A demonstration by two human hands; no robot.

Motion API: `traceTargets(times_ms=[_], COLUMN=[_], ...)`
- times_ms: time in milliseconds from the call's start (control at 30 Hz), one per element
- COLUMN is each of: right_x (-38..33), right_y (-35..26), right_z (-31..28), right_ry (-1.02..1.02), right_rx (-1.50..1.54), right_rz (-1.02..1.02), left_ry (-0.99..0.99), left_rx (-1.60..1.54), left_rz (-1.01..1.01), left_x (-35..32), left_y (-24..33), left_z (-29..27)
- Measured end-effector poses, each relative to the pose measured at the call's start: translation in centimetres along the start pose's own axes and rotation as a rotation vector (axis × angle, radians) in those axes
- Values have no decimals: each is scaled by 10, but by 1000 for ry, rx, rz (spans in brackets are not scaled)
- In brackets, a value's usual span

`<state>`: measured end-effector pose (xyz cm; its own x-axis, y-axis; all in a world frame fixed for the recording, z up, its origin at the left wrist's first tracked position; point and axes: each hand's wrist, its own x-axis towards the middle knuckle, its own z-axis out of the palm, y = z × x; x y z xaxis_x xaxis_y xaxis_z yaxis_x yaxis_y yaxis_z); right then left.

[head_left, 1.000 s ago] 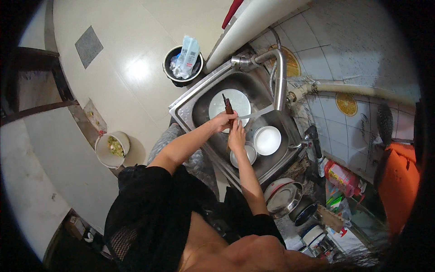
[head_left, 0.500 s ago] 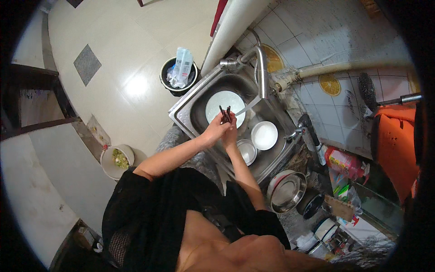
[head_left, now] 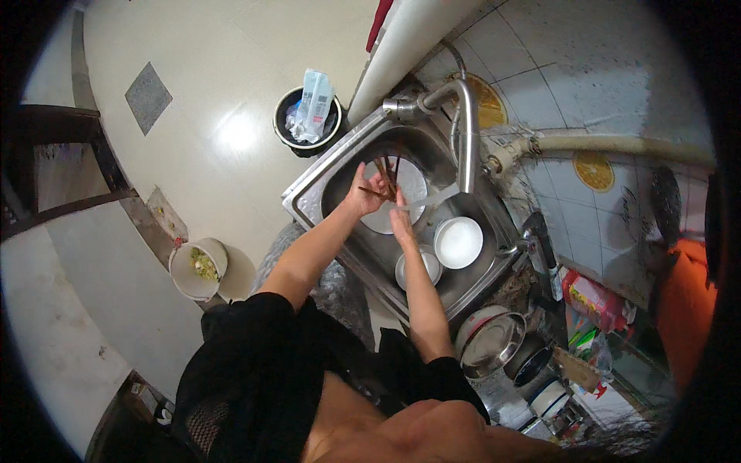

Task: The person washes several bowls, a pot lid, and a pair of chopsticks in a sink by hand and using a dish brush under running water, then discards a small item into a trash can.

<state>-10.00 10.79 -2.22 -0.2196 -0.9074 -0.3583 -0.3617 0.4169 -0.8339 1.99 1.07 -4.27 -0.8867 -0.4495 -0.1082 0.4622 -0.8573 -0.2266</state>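
Over the sink (head_left: pixel 340 239), my left hand (head_left: pixel 366 193) is closed around several dark brown chopsticks (head_left: pixel 391 171), which fan out at different angles. My right hand (head_left: pixel 401 222) is beside their lower ends, its fingers stretched out and the fingertips at the bundle; whether they touch it is hard to tell. Below both hands lies a large white plate (head_left: pixel 413 181) in the basin. A white bowl (head_left: pixel 458 242) and another pale bowl (head_left: pixel 432 272), partly behind my right forearm, sit nearer. From the faucet (head_left: pixel 468 147) a stream of water (head_left: pixel 438 196) runs toward my right fingers.
A bin (head_left: pixel 279 123) with plastic packaging stands on the floor beyond the sink. Farther left is a white bucket (head_left: pixel 184 272) with food scraps. Metal basins (head_left: pixel 490 343) and a pink bottle (head_left: pixel 594 299) crowd the right side. A beige pipe (head_left: pixel 617 144) runs along the tiled wall.
My hands have moved apart, the left one shifting left. The chopsticks, earlier bunched between both hands, now spread out from my left hand. The view has shifted slightly.
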Motion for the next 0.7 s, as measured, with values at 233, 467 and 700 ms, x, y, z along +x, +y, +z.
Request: traceTargets(times_ms=[233, 467, 700], right_x=[55, 29, 38], right_y=[42, -8, 25], right_z=[27, 27, 8], right_ry=[191, 45, 22], right_rx=[510, 603, 704], right_rz=[333, 504, 677], left_ry=[627, 558, 436], left_rx=[142, 399, 260], left_rz=[95, 47, -146], left_x=[47, 26, 20], left_y=[-40, -49, -56], left_z=[-36, 5, -19])
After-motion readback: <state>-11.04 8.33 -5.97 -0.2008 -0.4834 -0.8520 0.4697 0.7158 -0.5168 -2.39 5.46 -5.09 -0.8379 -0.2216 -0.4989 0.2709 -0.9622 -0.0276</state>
